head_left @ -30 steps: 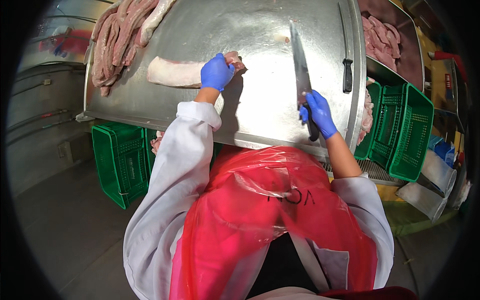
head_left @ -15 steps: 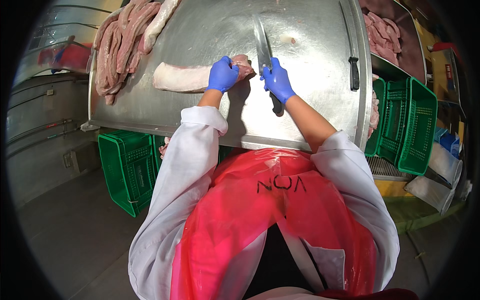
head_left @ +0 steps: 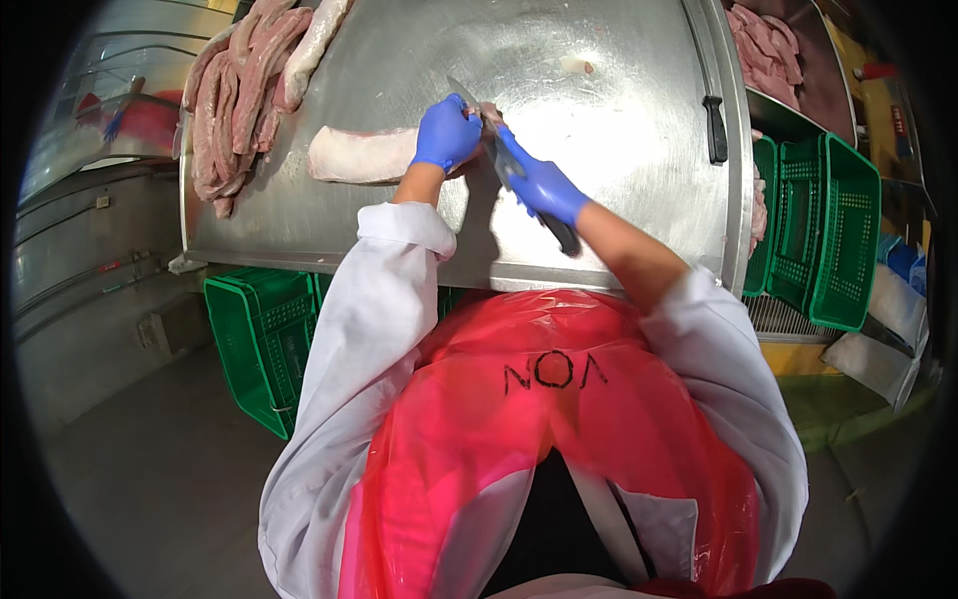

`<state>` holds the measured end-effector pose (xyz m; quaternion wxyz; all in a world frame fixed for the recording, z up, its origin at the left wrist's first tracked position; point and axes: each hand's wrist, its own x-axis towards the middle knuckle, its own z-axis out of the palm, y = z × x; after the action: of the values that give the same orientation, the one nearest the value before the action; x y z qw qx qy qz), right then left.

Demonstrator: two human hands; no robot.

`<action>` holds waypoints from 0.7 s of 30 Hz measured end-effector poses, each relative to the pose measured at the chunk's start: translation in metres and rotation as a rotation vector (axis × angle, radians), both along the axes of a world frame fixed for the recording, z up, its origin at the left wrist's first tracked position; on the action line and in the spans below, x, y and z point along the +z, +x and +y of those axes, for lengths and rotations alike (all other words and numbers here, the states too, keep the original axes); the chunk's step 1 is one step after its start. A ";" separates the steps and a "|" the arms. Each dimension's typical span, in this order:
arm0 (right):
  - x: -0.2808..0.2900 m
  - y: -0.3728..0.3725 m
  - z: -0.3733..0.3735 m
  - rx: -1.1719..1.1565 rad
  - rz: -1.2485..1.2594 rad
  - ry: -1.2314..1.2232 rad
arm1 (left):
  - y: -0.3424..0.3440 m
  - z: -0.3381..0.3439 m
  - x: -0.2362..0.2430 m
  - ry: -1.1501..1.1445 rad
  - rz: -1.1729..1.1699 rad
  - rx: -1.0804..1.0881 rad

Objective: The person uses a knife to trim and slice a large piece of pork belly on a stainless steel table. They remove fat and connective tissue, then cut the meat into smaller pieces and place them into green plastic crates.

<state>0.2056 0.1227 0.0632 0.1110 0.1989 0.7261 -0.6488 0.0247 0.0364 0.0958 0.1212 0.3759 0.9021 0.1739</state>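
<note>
A long pale piece of meat (head_left: 357,156) lies crosswise on the metal table (head_left: 399,228). My left hand (head_left: 447,135), in a blue glove, is closed around its right end and covers part of it. In my right hand (head_left: 542,186), also blue-gloved, is a knife (head_left: 562,234) with a black handle. Its blade slants up and left, across the meat's end and close beside my left fingers. How deep the blade sits in the meat cannot be made out.
Several long strips of meat (head_left: 249,85) are heaped at the table's far left. A second knife (head_left: 715,130) lies along the right edge. Beyond it stand a metal bin of meat pieces (head_left: 766,52) and green crates (head_left: 843,235). Another green crate (head_left: 254,344) is below the table's left front.
My right hand has turned the knife so its blade tilts left, over the meat's right end. Before, the blade pointed away, beside the meat. My left hand stays on the meat.
</note>
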 end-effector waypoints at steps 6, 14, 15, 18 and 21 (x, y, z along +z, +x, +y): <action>-0.036 -0.030 -0.023 -0.120 0.155 0.023 | -0.048 0.016 -0.013 0.148 -0.265 0.075; -0.049 -0.097 -0.033 -0.269 0.179 0.029 | -0.028 0.017 0.010 0.528 -0.509 0.218; -0.059 -0.095 -0.047 -0.339 0.219 0.012 | -0.032 0.014 -0.001 0.599 -0.497 0.256; 0.002 -0.023 -0.090 -0.184 0.003 -0.131 | -0.001 0.011 -0.003 0.646 -0.177 0.212; -0.121 -0.067 -0.091 -0.334 0.354 -0.155 | 0.036 0.017 -0.015 0.756 -0.153 0.154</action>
<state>0.1385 0.0316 -0.0573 -0.1117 0.1902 0.6393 -0.7366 0.0609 0.0532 0.0811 0.0276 0.3111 0.7884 0.5300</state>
